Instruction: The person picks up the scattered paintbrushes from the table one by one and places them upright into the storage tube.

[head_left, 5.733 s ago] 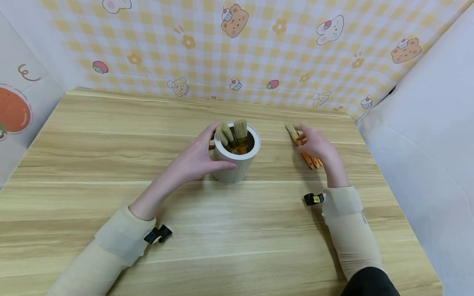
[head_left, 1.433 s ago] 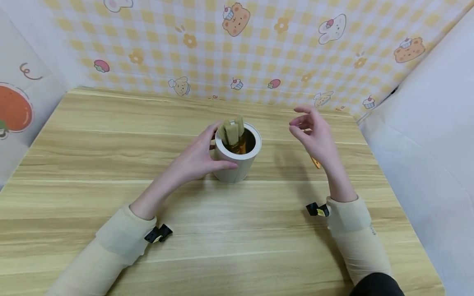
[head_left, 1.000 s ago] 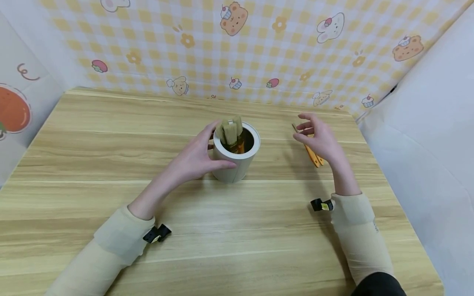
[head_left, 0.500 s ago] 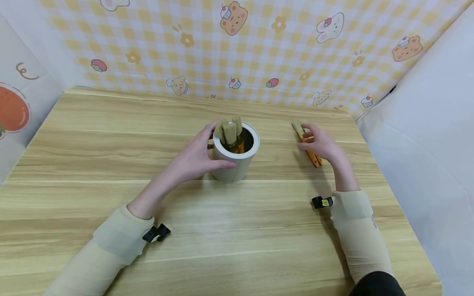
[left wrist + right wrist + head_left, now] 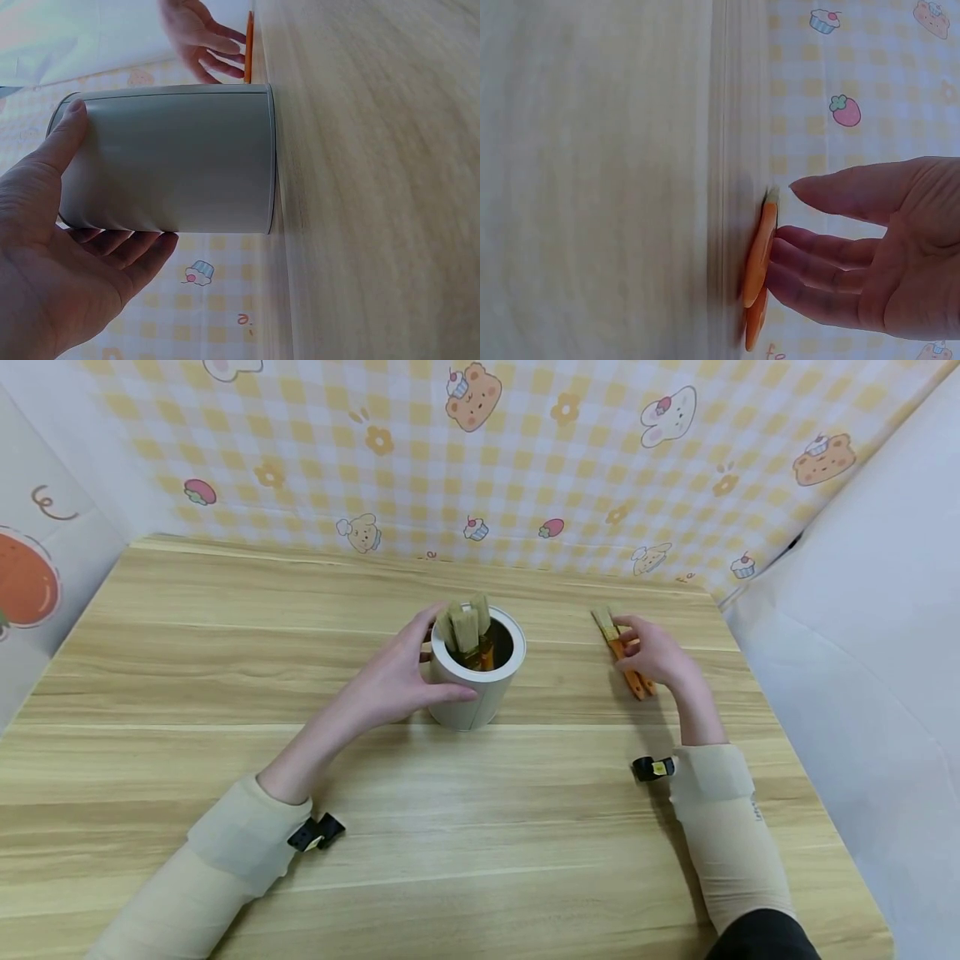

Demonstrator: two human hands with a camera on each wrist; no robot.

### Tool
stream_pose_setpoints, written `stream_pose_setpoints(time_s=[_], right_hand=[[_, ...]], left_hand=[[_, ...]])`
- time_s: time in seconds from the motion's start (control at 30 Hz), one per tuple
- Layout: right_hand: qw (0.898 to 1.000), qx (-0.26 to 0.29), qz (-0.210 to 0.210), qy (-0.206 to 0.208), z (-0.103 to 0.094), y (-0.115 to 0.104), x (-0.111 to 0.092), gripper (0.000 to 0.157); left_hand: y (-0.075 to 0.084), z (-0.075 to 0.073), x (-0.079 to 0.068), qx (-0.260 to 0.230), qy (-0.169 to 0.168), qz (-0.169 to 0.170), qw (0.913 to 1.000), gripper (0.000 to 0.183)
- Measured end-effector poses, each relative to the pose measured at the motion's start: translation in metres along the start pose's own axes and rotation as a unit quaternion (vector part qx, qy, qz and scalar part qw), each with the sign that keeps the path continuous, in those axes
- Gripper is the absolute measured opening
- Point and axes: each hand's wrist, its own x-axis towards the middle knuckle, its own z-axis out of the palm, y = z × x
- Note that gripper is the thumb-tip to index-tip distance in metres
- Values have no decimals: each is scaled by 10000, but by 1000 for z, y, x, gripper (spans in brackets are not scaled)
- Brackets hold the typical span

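Observation:
In the head view, my left hand (image 5: 393, 685) holds a pale grey cylindrical container (image 5: 491, 697) upright on the table. Its thumb lies across the near side and the fingers reach round the far side, as the left wrist view also shows. Several paintbrushes (image 5: 467, 631) stand in the container, pale bristles up, leaning left. To the right, my right hand (image 5: 660, 656) is low over a few paintbrushes (image 5: 606, 625) with orange handles lying on the table. In the right wrist view, its fingers are at the orange handles (image 5: 760, 259), with the thumb apart from them.
The wood-grain table (image 5: 420, 827) reaches a yellow checked backdrop (image 5: 315, 452) at the back. A white wall (image 5: 862, 635) stands along the right side. Small black cameras sit at both wrists.
Since about a second ago, my right hand has lowered to the loose paintbrushes. Compared with the oldest frame, that pile looks smaller and the brushes in the container are rearranged. My left hand stays put.

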Motion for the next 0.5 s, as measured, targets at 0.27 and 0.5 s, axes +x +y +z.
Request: stream_pose_setpoints(time_s=[0.27, 0.5], right_hand=[[9997, -161, -140, -73, 5, 4, 5, 83], [9993, -60, -86, -364, 6, 1, 4, 92]], left_hand=[[0, 0, 0, 40, 2, 28, 10000, 117], [0, -1, 0, 29, 11, 61, 10000, 116]])
